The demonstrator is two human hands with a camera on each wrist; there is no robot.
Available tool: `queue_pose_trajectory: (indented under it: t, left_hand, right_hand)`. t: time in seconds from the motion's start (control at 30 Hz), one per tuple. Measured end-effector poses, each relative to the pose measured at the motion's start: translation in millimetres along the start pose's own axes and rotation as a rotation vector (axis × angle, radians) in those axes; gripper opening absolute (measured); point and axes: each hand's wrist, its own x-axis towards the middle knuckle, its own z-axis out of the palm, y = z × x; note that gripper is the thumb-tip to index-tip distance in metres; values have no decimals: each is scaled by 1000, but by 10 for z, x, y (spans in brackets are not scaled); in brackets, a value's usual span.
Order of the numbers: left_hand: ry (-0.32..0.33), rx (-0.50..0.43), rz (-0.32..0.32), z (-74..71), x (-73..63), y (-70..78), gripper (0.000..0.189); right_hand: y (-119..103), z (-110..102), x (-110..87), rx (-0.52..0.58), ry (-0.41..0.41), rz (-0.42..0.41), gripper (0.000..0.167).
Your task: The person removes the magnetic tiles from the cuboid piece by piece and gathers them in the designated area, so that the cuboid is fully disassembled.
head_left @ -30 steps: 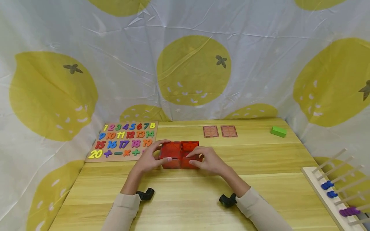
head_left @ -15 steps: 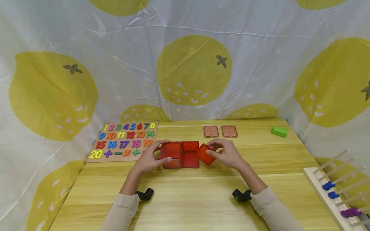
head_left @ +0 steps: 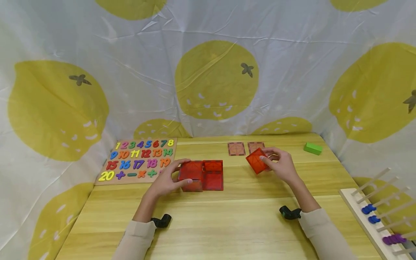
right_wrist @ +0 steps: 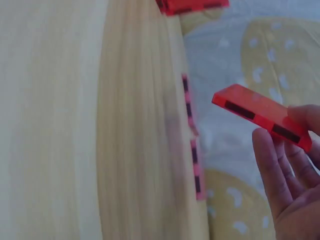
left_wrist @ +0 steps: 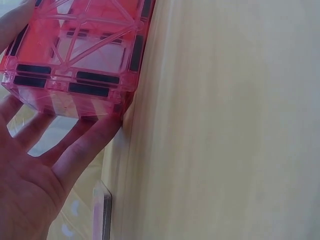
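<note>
My left hand (head_left: 169,178) grips the left side of a red see-through cube of magnetic tiles (head_left: 191,175), thumb at the front and fingers behind. Joined to the cube's right, a red tile (head_left: 213,180) lies flat with another tile (head_left: 212,166) upright at its back. In the left wrist view the cube (left_wrist: 80,50) shows dark magnets along its edges. My right hand (head_left: 281,164) pinches a loose red magnetic tile (head_left: 258,161) between thumb and fingers, tilted and off the table. The right wrist view shows that tile (right_wrist: 262,115) edge-on.
Two pale pink tiles (head_left: 236,148) lie at the back, the right one partly covered by the held tile. A number board (head_left: 136,159) is at the left. A green block (head_left: 313,148) sits back right, and a pegged wooden counting stand (head_left: 364,213) runs along the right edge.
My right hand has pulled a red tile away from the front right of the structure and carried it right and back. My left hand has stayed on the cube.
</note>
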Motion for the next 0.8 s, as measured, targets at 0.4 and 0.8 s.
queue_pose_trajectory:
  t: [0.4,0.8]
  left_hand:
    - [-9,1,18,-9,-2,19,71]
    - [-10,5,20,1,-13,-36,71]
  right_hand:
    - [275,-438,120,25,86,159,46]
    - [500,-612,354,-151,152,225,44]
